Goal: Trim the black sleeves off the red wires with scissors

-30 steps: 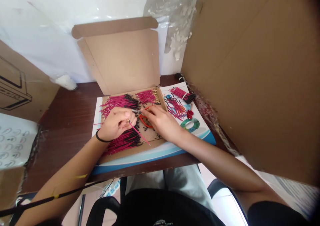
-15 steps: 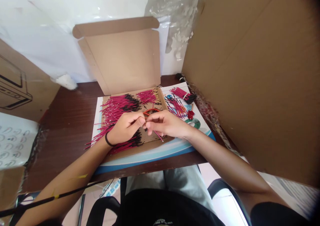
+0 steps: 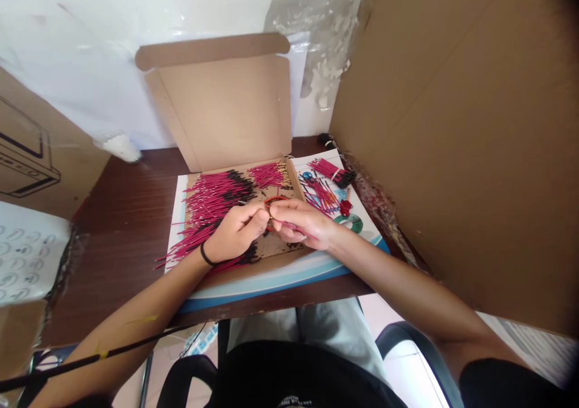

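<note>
My right hand (image 3: 301, 221) is closed on a thin pink wire (image 3: 298, 227), which lies slantwise along its fingers. My left hand (image 3: 239, 230), a black band at its wrist, meets it in a pinch at the wire's end; what sits between those fingertips is too small to make out. Behind the fingers curves an orange-handled tool (image 3: 277, 199), mostly hidden. Both hands are over an open cardboard box (image 3: 280, 249). Pink wires with black ends (image 3: 212, 191) fill its left side, and a smaller group of pink wires with gold-coloured tips (image 3: 266, 174) lies at the back.
The box lid (image 3: 226, 106) stands up against the wall. To the right lie a tied bundle of pink wires (image 3: 332, 170), loose wires (image 3: 319, 194), a small red object (image 3: 345, 208) and a green tape roll (image 3: 353, 223). A tall cardboard panel (image 3: 452, 125) borders the right side.
Both hands have shifted slightly right and now touch at the fingertips. The pink wire, which pointed down below the right hand, now lies along that hand's fingers.
</note>
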{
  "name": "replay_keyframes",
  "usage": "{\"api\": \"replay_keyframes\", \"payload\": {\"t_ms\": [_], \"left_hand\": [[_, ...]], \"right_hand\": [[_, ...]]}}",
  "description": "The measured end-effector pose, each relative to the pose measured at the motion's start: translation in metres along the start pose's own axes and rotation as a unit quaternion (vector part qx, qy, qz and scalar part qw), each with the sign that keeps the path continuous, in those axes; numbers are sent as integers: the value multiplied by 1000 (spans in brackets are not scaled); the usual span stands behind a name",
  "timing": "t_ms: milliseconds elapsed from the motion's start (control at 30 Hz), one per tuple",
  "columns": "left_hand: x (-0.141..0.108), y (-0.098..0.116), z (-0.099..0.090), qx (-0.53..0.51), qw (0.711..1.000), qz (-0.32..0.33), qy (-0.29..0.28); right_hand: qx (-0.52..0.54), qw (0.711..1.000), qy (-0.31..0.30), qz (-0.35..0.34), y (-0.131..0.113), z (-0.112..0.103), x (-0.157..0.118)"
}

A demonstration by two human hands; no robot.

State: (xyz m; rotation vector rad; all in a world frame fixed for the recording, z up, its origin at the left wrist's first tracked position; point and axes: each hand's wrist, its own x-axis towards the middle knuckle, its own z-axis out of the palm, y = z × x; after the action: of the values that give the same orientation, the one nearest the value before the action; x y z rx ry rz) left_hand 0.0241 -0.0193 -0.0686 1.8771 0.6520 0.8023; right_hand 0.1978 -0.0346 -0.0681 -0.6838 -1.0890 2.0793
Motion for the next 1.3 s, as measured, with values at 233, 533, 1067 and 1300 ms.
{"api": "replay_keyframes", "payload": {"t_ms": [233, 533, 1067, 1300], "left_hand": [[5, -5, 0, -228, 966, -82, 88], [-1, 3, -19, -202, 977, -65, -21], [1, 15, -20, 245, 962, 118, 23], [-2, 4, -13, 472, 851, 219, 68]], "right_hand": [[65, 981, 100, -155, -26, 0, -8], [-467, 859, 135, -160, -19, -9, -12], [-483, 812, 150, -291, -13, 4, -8], [-569, 736, 124, -345, -15, -3, -10]]}}
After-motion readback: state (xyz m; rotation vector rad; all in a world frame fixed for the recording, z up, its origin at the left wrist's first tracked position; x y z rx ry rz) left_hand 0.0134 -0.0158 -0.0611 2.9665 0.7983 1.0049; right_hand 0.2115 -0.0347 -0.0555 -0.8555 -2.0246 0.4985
